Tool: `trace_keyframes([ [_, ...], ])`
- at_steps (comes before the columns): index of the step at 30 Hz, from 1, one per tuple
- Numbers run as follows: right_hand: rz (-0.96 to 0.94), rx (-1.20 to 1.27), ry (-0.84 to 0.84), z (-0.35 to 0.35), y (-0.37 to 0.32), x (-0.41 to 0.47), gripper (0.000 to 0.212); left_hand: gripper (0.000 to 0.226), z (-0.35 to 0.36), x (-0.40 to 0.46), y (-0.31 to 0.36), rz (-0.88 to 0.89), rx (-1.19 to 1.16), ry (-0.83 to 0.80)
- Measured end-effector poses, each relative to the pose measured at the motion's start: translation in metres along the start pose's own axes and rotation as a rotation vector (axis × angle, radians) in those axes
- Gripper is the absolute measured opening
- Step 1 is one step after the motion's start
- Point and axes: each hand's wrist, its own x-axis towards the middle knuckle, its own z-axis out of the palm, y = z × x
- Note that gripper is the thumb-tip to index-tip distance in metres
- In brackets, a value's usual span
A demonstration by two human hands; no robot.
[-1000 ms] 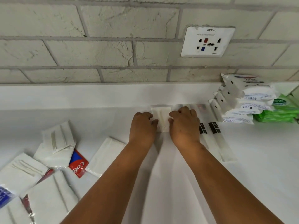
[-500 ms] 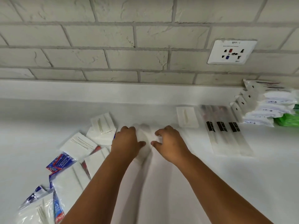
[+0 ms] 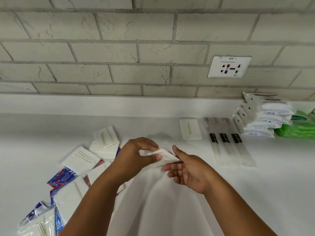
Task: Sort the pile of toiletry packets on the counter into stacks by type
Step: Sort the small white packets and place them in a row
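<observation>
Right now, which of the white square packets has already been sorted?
The white square packet lying alone beside the long clear sleeves near the wall; the others lie in the left pile.

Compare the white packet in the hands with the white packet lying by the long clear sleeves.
The held packet is lifted off the counter and tilted; the placed packet lies flat. The left hand pinches the held one; nothing touches the placed one. Both are small and white.

The green packs run off the right edge, and the held white packet is motion-blurred.
</observation>
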Motion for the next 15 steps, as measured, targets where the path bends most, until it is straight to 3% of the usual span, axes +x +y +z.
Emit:
trace_keyframes([
  [3, -0.068, 0.098, -0.027, -0.003, 0.001, -0.002, 0.028, 0.026, 0.007, -0.001, -0.009, 0.221, 0.219, -0.003],
  [5, -0.142, 0.158, 0.037, -0.005, 0.002, 0.002, 0.022, 0.036, 0.013, -0.002, -0.018, 0.236, 0.284, 0.080],
  [8, -0.281, 0.118, 0.154, -0.010, 0.002, 0.011, 0.025, 0.032, 0.027, -0.002, -0.016, -0.099, 0.036, 0.251],
  [10, -0.358, 0.035, 0.216, -0.013, 0.001, 0.017, 0.026, 0.014, 0.037, 0.003, -0.011, -0.399, -0.334, 0.239],
  [11, -0.393, -0.015, 0.247, -0.014, 0.000, 0.021, 0.026, 0.016, 0.040, 0.008, -0.010, -0.487, -0.455, 0.205],
  [13, -0.464, -0.134, 0.318, -0.016, 0.000, 0.031, 0.025, 0.029, 0.047, 0.019, -0.012, -0.517, -0.478, 0.150],
  [15, -0.536, -0.305, 0.408, -0.019, -0.002, 0.044, 0.022, 0.037, 0.053, 0.032, -0.016, -0.455, -0.351, 0.173],
])
